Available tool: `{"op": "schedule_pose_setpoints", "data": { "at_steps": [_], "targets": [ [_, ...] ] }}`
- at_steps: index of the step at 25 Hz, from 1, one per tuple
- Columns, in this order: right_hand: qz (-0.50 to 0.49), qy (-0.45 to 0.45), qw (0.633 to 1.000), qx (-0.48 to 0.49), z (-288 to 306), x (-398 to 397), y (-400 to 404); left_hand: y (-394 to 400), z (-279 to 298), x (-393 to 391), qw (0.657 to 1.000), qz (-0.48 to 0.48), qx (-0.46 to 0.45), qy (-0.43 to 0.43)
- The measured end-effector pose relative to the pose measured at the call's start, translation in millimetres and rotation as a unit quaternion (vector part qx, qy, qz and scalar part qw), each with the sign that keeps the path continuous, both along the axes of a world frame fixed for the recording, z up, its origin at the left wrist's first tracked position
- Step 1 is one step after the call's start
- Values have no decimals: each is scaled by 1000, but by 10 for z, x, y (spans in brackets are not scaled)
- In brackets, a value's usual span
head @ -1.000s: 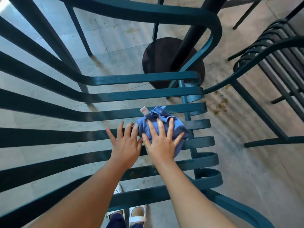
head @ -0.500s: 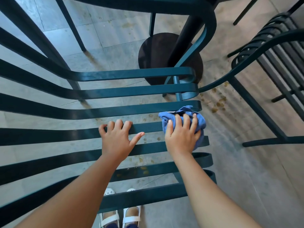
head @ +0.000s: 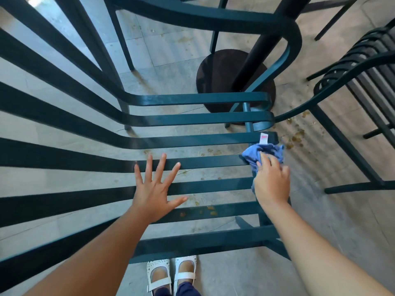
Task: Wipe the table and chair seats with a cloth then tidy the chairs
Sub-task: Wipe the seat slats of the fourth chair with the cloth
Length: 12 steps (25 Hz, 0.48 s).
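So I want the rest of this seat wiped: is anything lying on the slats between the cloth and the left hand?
Nothing visible blocks the way. The blue cloth sits under the right hand at the seat's right edge, and the slats run bare across to the left hand, which rests flat on them. Only small brownish specks show nearby.

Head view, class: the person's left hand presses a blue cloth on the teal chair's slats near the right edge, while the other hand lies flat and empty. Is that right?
Not quite. The head view shows the right hand pressing the blue cloth on the teal chair's slats near the right edge; the left hand is the one lying flat and empty.
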State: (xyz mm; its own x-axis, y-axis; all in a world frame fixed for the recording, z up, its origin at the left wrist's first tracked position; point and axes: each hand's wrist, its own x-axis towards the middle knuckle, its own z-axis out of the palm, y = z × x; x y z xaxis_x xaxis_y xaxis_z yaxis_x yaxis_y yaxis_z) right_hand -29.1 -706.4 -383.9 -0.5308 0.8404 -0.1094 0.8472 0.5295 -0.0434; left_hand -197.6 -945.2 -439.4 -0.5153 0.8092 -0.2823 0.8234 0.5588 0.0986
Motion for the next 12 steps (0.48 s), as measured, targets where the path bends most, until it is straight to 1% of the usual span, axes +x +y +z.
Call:
{"op": "schedule_pose_setpoints", "data": {
  "at_steps": [1,2,3,4,5,6,8,10,12],
  "targets": [
    [-2,1,999,-53,125,-55,-111,-57,8,3,1000,-4,3,6],
    [1,-21,994,-107,217,-82,-247,-118,19,9,1000,-7,1,12],
    [32,-80,988,-126,258,-96,-396,-188,28,18,1000,-7,-11,18],
    [75,-145,979,-123,250,-99,-534,-248,29,24,999,-8,-22,29],
    [108,-190,968,-120,204,-100,-633,-294,33,21,999,-5,-27,40],
    [120,-210,963,-120,103,-91,-689,-316,42,8,998,-3,-36,46],
    [125,-202,963,-126,-46,-139,-757,-319,75,-27,999,1,-40,38],
    [180,-186,959,-118,-146,-228,-915,-332,129,-72,1000,4,1,0],
    [223,-141,960,-94,-219,-396,-1165,-361,161,-103,999,4,20,-47]
  ]
}}
